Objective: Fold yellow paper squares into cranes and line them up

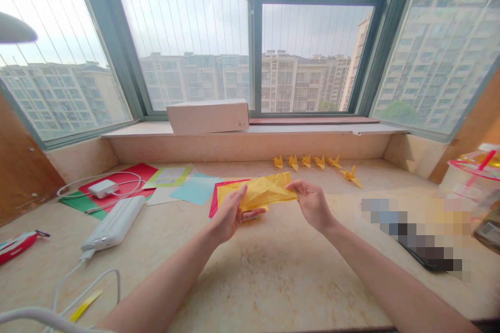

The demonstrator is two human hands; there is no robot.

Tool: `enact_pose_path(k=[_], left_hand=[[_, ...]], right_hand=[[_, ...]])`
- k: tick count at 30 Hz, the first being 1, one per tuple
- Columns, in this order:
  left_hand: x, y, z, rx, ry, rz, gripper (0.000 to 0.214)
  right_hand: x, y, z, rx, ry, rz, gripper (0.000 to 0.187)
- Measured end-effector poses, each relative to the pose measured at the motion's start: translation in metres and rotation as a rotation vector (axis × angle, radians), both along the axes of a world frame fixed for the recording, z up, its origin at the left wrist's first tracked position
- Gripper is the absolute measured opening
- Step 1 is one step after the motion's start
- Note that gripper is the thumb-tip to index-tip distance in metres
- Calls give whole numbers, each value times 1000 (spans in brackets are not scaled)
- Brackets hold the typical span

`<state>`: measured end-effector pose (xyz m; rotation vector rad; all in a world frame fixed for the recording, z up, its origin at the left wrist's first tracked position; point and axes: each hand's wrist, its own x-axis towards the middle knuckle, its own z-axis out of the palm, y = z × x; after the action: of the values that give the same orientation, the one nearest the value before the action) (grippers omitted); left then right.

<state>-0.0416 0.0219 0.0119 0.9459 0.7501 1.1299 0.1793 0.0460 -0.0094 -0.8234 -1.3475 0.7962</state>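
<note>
A creased yellow paper packet or folded sheet [269,190] is held up between both hands above the stone counter. My left hand [234,213] grips its lower left part, thumb on top and fingers underneath. At the right end, my right hand [312,203] pinches the edge between thumb and fingers. Behind it, on the counter, lie yellow and crimson paper sheets, partly hidden by the packet. Several yellow origami cranes [307,161] stand in a row farther back, and one more crane [352,176] sits apart at the right.
Coloured sheets, including light blue paper [197,189] and red paper [146,174], lie at the left. Near them are a white charger [103,188], a white power bank [114,222] and cables. A phone [422,255] and a plastic cup [476,182] are at the right; a white box [209,117] stands on the sill.
</note>
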Motion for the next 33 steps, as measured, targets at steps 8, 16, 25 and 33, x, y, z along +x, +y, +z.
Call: enact_pose_path(k=[8,16,25,33], left_hand=[[0,5,-7,119,221,74,38],[3,4,-8,185,268,52,38],[3,6,-7,221,258,20,39],[1,8,-17,395,462,27,28]], right_hand=[[0,-13,17,-244,18,195,48],[0,-7,13,-248,-186,210,47],[1,-9,18,-241,-214,171,43],[7,-7,15,-31,-324,-52,43]])
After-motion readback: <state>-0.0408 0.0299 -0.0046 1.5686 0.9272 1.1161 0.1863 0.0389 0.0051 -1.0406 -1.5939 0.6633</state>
